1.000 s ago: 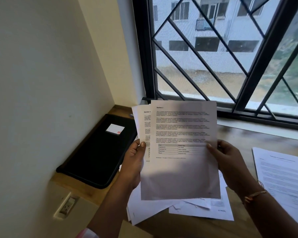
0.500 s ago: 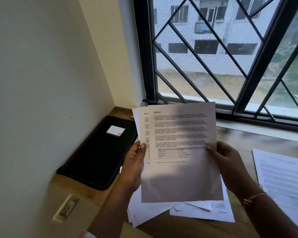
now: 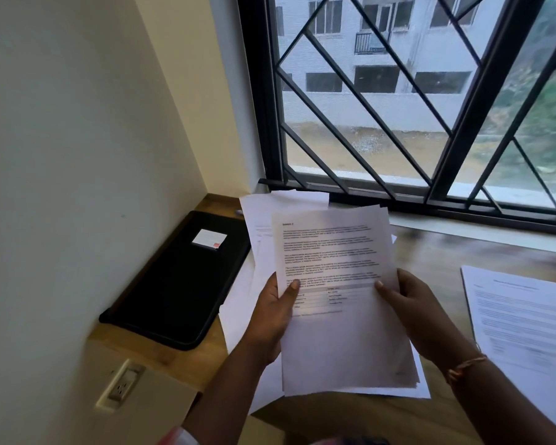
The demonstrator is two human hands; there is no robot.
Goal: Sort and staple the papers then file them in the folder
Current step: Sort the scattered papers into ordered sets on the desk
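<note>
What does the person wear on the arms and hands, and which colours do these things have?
The left hand and the right hand are bare, without gloves. A thin orange-gold bracelet sits on the right wrist. Both forearms are uncovered. At the bottom edge, on the left arm, a small piece of a pink and white sleeve shows.

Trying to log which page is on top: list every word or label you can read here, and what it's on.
"Section 2": heading of the top sheet, soft but readable.
Paragraphs and table on that sheet: too blurred to read.
White label on the black folder: too small to read.
Sheet lying at the right: too blurred to read.
</note>
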